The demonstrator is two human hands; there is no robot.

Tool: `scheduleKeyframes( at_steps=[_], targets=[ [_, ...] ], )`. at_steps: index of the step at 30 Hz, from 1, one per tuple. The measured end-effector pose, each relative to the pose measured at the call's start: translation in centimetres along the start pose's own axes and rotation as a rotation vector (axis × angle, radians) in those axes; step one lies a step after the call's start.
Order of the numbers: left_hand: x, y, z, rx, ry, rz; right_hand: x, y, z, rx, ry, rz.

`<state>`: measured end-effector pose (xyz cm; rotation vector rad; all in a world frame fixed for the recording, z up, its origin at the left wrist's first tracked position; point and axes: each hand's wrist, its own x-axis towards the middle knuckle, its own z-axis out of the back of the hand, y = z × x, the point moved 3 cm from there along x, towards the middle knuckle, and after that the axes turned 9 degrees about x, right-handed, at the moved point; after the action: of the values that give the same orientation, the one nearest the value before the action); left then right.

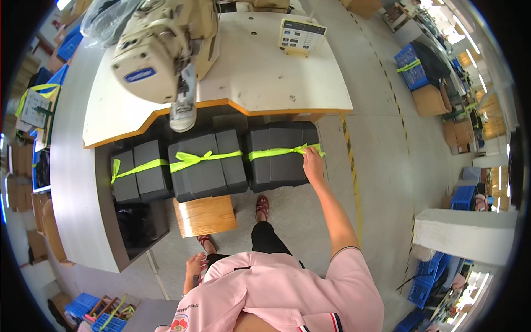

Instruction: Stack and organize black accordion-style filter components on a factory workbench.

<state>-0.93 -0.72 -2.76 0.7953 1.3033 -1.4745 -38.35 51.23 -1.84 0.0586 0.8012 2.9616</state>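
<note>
Three bundles of dark grey panels lie in a row below the front edge of the sewing table. Each is tied with a yellow-green ribbon. My right arm reaches forward to the right bundle point(282, 169). There my right hand point(313, 163) is closed on the ribbon point(276, 152) near the bundle's far right corner. The middle bundle point(202, 177) carries a bow, and the left bundle point(146, 182) has a knot at its left side. My left hand point(194, 266) hangs beside my body with loosely bent fingers and nothing visible in it.
A sewing machine point(149, 61) stands on the white table point(249, 72), with a control panel point(301, 36) at the back. A wooden stool point(204, 216) stands near my feet. A grey cabinet point(83, 193) is at left. Yellow-black floor tape point(349, 149) runs along the right.
</note>
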Motion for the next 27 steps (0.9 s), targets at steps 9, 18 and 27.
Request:
scheduleKeyframes(
  at_steps=[9,18,27],
  targets=[
    [-2.5,-9.5,-15.6,0.469,0.021,-0.417,7.9,-5.2,-1.8,-0.323,0.223,0.383],
    [-0.2,-26.8,-33.0,0.792,0.069,-1.318,5.7,-4.6,0.9,1.197,0.579,-0.618],
    [3.2,-29.5,-41.6,1.177,-0.062,-1.206,4.9,-1.4,5.2,1.564,0.434,-0.545]
  ],
)
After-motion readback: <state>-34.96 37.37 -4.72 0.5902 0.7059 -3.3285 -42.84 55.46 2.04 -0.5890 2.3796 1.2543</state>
